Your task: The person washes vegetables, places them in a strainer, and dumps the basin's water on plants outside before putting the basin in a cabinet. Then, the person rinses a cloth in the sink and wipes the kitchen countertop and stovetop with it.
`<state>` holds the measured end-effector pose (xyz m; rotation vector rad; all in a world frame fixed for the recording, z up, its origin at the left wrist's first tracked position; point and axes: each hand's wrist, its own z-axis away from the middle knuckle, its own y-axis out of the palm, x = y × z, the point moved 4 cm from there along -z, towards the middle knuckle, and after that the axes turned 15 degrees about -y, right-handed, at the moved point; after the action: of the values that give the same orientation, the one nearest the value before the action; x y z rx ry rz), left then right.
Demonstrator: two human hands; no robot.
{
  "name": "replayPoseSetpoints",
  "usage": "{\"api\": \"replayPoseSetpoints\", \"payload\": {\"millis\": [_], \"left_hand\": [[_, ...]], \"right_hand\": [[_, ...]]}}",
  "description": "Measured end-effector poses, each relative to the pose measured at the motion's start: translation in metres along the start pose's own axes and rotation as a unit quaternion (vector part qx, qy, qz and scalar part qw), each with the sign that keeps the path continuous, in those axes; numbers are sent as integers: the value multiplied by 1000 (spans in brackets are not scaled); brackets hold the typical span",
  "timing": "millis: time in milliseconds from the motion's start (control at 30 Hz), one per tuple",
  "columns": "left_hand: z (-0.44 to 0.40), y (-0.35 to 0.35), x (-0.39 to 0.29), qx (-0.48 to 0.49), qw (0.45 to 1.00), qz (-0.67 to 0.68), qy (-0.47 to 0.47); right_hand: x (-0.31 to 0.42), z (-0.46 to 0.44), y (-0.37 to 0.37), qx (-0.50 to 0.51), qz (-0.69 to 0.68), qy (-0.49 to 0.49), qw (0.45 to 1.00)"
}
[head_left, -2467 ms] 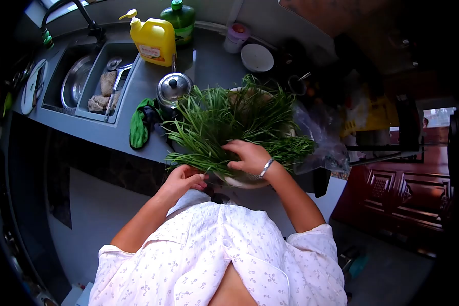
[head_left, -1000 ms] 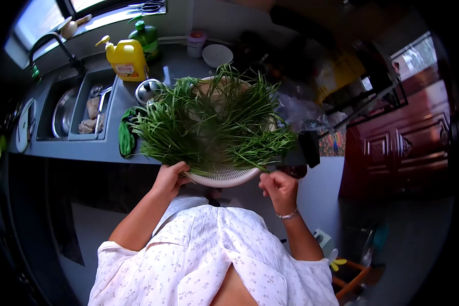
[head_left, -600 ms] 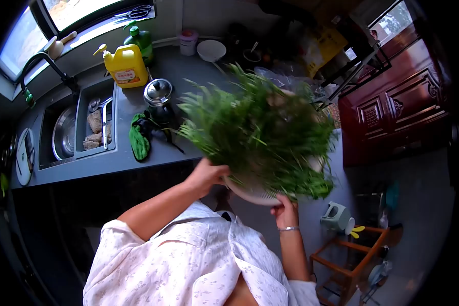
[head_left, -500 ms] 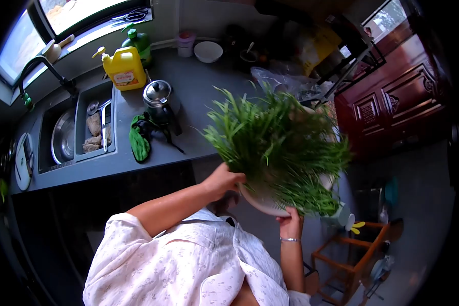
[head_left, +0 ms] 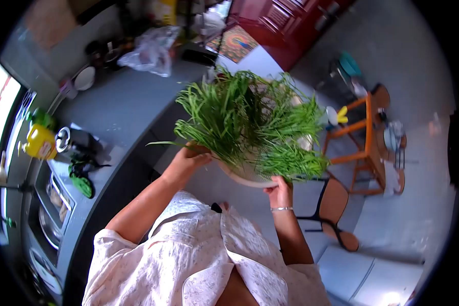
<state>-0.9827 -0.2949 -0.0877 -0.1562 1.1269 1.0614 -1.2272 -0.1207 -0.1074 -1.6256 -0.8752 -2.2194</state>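
From my remote seat I see long green leaves [head_left: 224, 115] heaped in a pale basket [head_left: 244, 178], which is held up before the person's body, with floor showing below its near rim. The left hand [head_left: 189, 159] has its grip clamped on the basket's near-left rim, fingers partly hidden by leaves; the right hand [head_left: 279, 191], a bracelet [head_left: 281, 208] at its wrist, has its grip closed on the near rim, thumb on top. One stray leaf sticks out left of the basket. Left of the basket I make out the grey surface [head_left: 122, 107], bearing a metal pot [head_left: 69, 140], a green cloth [head_left: 81, 184] and a yellow jug [head_left: 40, 143]; farther off, beyond the basket to its left, lies a clear plastic bag [head_left: 153, 51]. Right of the basket I find an orange wooden frame [head_left: 364, 152], and nearer, a brown chair [head_left: 334, 201]. Beyond the basket stands a dark red door [head_left: 285, 25].
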Motion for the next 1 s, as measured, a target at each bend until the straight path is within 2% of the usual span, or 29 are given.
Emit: {"api": "replayPoseSetpoints", "payload": {"millis": [33, 100, 167, 267, 400, 467, 500, 567, 700, 767, 833, 867, 900, 967, 1000], "left_hand": [[-6, 23, 4, 10, 1000, -14, -11], [-15, 56, 11, -55, 998, -19, -24], [-18, 50, 9, -68, 997, -16, -28], [-28, 67, 1, -14, 1000, 18, 5], [-38, 90, 4, -19, 999, 49, -8], [-45, 108, 10, 10, 989, 141, -41], [-48, 118, 10, 18, 989, 138, -44], [-53, 141, 3, 50, 966, 249, -55], [-70, 180, -19, 94, 949, 301, -10], [-78, 184, -16, 132, 945, 298, 12], [-84, 183, -6, 53, 978, 198, -48], [-86, 178, 5, 76, 980, 167, -79], [-84, 172, 12, 75, 980, 166, -78], [-69, 171, 17, 91, 988, 82, -95], [-55, 177, 12, 107, 985, 122, -53]], "right_hand": [[5, -6, -21, 5, -4, -2, 1000], [15, -17, -59, -15, -24, -7, 1000], [10, -12, -53, -29, -21, -10, 999], [13, -10, -63, -23, -20, -17, 999], [5, -15, -76, -33, -15, -22, 999], [4, -15, -79, -32, -29, -31, 999], [5, -15, -78, -39, -29, -37, 998], [9, -14, -69, -26, -33, -39, 998], [14, -14, -58, 1, -50, -45, 998], [17, -14, -52, -6, -55, -51, 997], [20, -16, -50, -16, -60, -69, 996], [23, -18, -49, -15, -61, -69, 996], [25, -18, -48, -10, -65, -74, 995], [24, -18, -49, -6, -68, -75, 995], [21, -19, -50, -4, -69, -70, 995]]}}
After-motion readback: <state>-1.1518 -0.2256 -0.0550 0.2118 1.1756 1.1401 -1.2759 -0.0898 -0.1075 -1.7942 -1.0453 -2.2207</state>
